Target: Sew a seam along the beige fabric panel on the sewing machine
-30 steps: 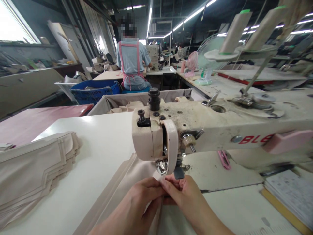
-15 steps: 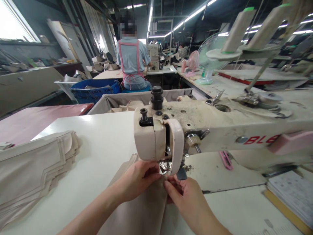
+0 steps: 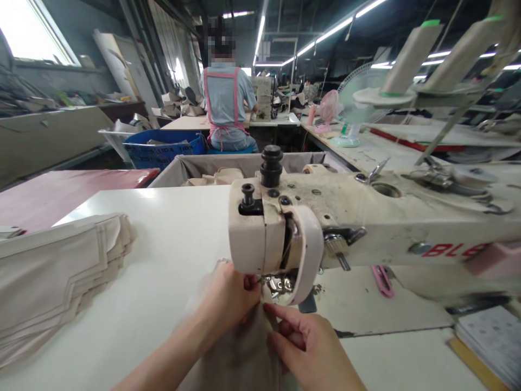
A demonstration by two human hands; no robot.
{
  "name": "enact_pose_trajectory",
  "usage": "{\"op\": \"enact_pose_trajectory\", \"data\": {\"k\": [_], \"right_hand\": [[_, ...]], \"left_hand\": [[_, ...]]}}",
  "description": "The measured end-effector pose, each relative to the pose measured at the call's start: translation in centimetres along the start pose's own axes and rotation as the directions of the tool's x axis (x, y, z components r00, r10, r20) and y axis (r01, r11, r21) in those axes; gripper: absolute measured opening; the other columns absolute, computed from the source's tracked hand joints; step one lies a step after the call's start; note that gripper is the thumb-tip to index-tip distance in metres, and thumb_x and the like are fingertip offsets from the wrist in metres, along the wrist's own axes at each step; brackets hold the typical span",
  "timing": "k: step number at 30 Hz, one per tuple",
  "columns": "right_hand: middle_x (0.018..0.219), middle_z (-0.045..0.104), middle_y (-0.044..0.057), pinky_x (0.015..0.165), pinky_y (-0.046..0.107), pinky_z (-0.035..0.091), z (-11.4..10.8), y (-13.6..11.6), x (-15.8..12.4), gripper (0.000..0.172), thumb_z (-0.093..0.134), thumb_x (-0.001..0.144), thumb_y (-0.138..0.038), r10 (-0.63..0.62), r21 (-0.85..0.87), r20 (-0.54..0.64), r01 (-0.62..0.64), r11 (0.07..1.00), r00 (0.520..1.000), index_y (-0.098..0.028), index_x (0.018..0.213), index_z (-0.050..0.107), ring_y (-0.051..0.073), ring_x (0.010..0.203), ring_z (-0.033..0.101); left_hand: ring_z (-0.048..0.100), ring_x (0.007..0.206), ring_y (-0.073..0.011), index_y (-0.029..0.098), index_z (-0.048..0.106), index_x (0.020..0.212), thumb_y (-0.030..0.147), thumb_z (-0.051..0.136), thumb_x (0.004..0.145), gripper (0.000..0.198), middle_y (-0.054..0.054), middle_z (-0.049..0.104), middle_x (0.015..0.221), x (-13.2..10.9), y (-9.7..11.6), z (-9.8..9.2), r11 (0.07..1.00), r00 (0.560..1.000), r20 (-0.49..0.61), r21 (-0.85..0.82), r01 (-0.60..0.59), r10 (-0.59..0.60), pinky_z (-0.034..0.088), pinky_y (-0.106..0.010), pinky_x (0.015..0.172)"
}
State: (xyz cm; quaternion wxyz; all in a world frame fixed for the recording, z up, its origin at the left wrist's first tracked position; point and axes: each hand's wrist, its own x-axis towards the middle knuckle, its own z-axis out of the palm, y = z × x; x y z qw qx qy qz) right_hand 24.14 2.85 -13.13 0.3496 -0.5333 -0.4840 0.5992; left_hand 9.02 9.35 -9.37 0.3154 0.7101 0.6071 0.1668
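Observation:
A sewing machine [image 3: 260, 228] stands in front of me, its presser foot [image 3: 279, 283] just beyond my fingertips. Beige fabric [image 3: 244, 353] hangs from both hands towards me, over the white table. My left hand [image 3: 230, 290] is closed on the fabric at the left of the presser foot, its fingertips partly hidden under the machine head. With thumb and fingers, my right hand [image 3: 301, 336] pinches the fabric's right edge, a little nearer to me. Whether the fabric lies under the foot, I cannot tell.
A stack of beige fabric pieces [image 3: 61, 271] lies at the left on the white table [image 3: 163, 233]. Pink thread snips [image 3: 382, 281] and a paper pad [image 3: 486, 336] are at the right. Behind the machine are a cloth-lined bin [image 3: 171, 171] and a seated co-worker [image 3: 223, 103].
My left hand has turned and drawn the fabric slightly left and away from the foot. My right hand has shifted slightly down along the fabric edge. The whole view has swung a little left.

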Motion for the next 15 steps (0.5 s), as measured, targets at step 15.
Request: {"op": "enact_pose_trajectory", "data": {"k": [15], "right_hand": [[0.077, 0.07, 0.002, 0.064, 0.024, 0.047, -0.2, 4.1, -2.9, 0.066, 0.067, 0.07, -0.035, 0.08, 0.129, 0.028, -0.083, 0.988, 0.996, -0.017, 0.133, 0.056, 0.016, 0.065, 0.066]], "left_hand": [[0.062, 0.071, -0.0179, 0.018, 0.059, 0.083, 0.033, 0.068, 0.074, 0.02, -0.003, 0.063, 0.078, -4.7, -3.1, 1.0, 0.977, 0.959, -0.257, -0.136, -0.161, 0.123, 0.053, -0.024, 0.062]]}}
